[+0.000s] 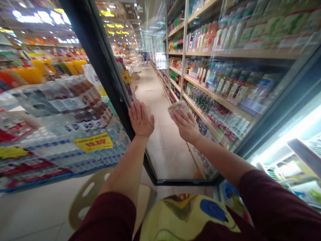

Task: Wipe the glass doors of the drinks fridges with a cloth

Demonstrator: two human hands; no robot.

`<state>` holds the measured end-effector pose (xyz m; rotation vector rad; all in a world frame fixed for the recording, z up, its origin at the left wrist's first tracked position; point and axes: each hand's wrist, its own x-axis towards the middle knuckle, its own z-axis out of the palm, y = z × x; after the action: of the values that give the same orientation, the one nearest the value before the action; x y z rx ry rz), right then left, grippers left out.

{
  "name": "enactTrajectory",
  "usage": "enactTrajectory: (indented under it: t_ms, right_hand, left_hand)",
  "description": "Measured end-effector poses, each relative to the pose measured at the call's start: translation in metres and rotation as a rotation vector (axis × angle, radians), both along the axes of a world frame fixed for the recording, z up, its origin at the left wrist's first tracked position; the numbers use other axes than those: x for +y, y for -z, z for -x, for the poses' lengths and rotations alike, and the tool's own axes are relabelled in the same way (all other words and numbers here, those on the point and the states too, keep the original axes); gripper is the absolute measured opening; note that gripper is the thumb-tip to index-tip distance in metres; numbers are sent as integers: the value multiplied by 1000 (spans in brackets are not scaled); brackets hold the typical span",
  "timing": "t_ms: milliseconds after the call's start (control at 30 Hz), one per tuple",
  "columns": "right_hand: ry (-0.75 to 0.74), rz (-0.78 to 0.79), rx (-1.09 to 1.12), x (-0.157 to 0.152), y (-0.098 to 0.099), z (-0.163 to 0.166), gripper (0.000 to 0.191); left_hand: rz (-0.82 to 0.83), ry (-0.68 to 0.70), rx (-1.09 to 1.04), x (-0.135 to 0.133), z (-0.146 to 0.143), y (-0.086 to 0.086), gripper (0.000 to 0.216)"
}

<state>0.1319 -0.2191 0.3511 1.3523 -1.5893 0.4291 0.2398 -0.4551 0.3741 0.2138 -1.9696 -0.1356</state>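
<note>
A glass door [167, 159] in a black frame [106, 66] stands in front of me, and bottles and an aisle show in or through its pane. My left hand [140, 119] lies flat with fingers stretched, against the glass beside the left part of the frame. A folded pale cloth [177, 106] is under the fingers of my right hand [186, 125], pressed to the middle of the pane. The palm side of both hands is hidden from me.
Shelves of drink bottles [233, 82] fill the right side of the pane. Packed bottles [70, 99] with a yellow price sign [94, 142] are stacked at left. A beige stool or chair [82, 197] stands close at lower left, a lit cooler [296, 161] at lower right.
</note>
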Motion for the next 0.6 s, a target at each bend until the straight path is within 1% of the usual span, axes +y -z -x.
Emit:
enactTrajectory:
  t_ms: [100,133,167,233,367,433,533,600]
  right_hand:
    - [-153,-179,101,9,40,-9,57]
    - [-186,-223,125,11,50,-11,54]
    - [-200,-250,137,13,55,-12,53]
    - [-182,-257,127,13,54,-10,53]
    - [-71,-176,61,14,39,-4,62]
    - [-62,-172,59,19,42,-4,61]
    - [-113,-233,112,30,54,-4,56]
    - [-119,-240,134,38,55,-1,55]
  left_hand:
    - [0,11,16,0,-1,-1,86]
    - [5,17,24,0,-1,-1,87]
    - [11,20,29,0,0,0,87]
    - [25,13,30,-1,1,0,85]
    - [51,-21,41,-2,2,1,82]
    - [63,-29,41,-1,1,1,82]
    - [62,-39,31,1,0,0,83]
    - [57,-45,34,1,0,0,84]
